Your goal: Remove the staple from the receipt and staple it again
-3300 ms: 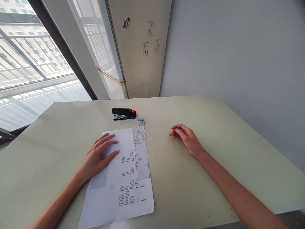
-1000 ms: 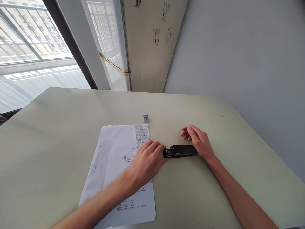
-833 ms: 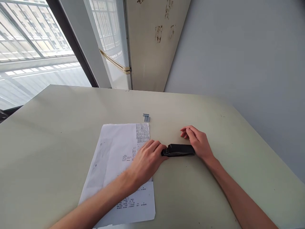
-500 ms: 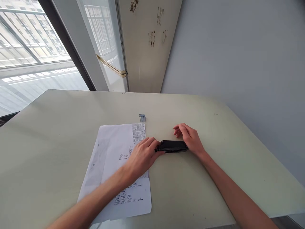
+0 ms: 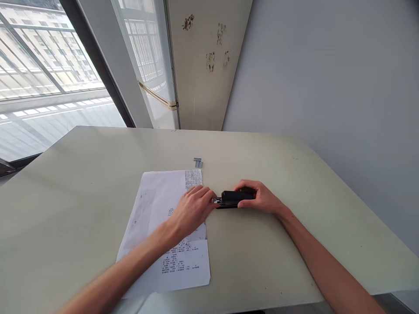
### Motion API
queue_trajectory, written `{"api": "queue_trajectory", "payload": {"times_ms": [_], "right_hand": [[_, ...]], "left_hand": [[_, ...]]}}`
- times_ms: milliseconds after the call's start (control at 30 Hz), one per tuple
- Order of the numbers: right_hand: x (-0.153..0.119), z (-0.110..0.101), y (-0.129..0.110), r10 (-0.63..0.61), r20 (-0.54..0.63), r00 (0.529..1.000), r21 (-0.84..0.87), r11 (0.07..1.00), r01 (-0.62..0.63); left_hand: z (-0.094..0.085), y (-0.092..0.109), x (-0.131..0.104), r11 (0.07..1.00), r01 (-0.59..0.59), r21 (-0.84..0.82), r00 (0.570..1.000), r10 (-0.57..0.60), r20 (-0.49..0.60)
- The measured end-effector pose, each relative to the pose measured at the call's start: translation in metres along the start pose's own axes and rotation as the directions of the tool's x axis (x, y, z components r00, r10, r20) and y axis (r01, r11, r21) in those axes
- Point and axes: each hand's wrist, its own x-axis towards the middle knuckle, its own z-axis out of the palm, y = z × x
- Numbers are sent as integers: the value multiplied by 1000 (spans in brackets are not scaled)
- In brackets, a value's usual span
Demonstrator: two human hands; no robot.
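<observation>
Black stapler [image 5: 229,196] centre of frame, just right of printed sheets [image 5: 145,209]. Right hand [image 5: 263,199] wrapped round its right end, left hand [image 5: 194,206] pinching left end: two-ended grip, seemingly for steadiness. Staple strips [image 5: 198,164] above sheets, clear of both hands.

Left hand [image 5: 193,210] hides stapler [image 5: 231,196] tip, part of printed sheet [image 5: 163,187]. Right hand [image 5: 264,199] partly covers stapler's other end. Sheet's print too small to read.

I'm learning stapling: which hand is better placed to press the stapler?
Probably the right hand: it grips the stapler by one end, while the left hand is at the other end, mostly over the paper.
</observation>
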Motion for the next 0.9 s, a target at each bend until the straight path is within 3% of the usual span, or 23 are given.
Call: {"api": "queue_trajectory", "payload": {"times_ms": [200, 400, 533, 600, 667, 733, 767, 900], "right_hand": [[-3, -2, -6, 24, 3, 1000, 23, 999, -24], [-6, -11, -8, 97, -10, 995, 37, 995, -97], [-5, -15, -4, 89, 1, 996, 31, 996, -89], [-4, -15, -2, 78, -3, 997, 39, 996, -78], [-3, -15, 0, 54, -27, 998, 38, 998, -52], [-1, -15, 2, 19, -60, 998, 13, 1000, -18], [-1, -15, 3, 1, -76, 997, -2, 1000, -1], [1, -14, 5, -23, -92, 996, -8, 1000, 23]], "left_hand": [[-15, -8, -7, 999, 35, 36, 999, -36, 23], [-24, -13, 4, 996, 28, 88, 997, -35, 76], [-43, -25, 19, 999, 1, 40, 977, -9, 215], [-56, -39, 32, 996, 62, -56, 952, -43, 302], [-66, -56, 49, 978, 178, -109, 957, -146, 249], [-69, -74, 66, 968, 252, 2, 964, -252, 90], [-67, -82, 74, 962, 264, 66, 961, -268, 66], [-48, -110, 98, 935, 308, 176, 940, -327, 94]]}}
